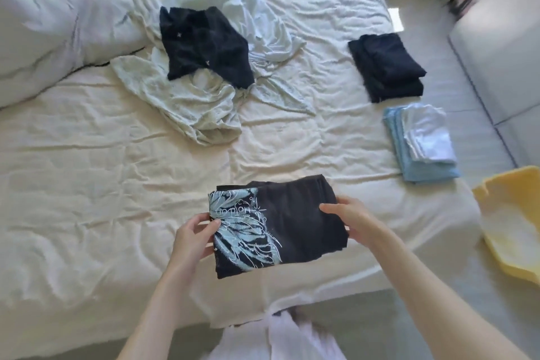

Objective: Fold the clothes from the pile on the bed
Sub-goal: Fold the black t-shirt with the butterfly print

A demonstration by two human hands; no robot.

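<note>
Bed (117, 184): cream sheet, heavily creased; its far and left parts are cut off by the frame. A grey duvet (43, 23) is bunched far to the left of the hands, partly out of view.

Unfolded pile (201, 67), well beyond both hands: pale garments with a dark garment (204, 44) on top; how many pieces lie beneath cannot be told.

Folded black shirt (292, 222) with a pale blue print: lies at the near edge of the bed, between the hands. Print lettering is unreadable.

Left hand (193, 237): grip closed on the shirt's left edge, thumb on top. Right hand (350, 219): grip closed on the right edge, fingers hidden beneath.

Beyond the right hand: folded blue stack (420, 143), then folded dark stack (385, 67), apart.

Yellow cloth (511, 219), right of the right hand, cut off.
</note>
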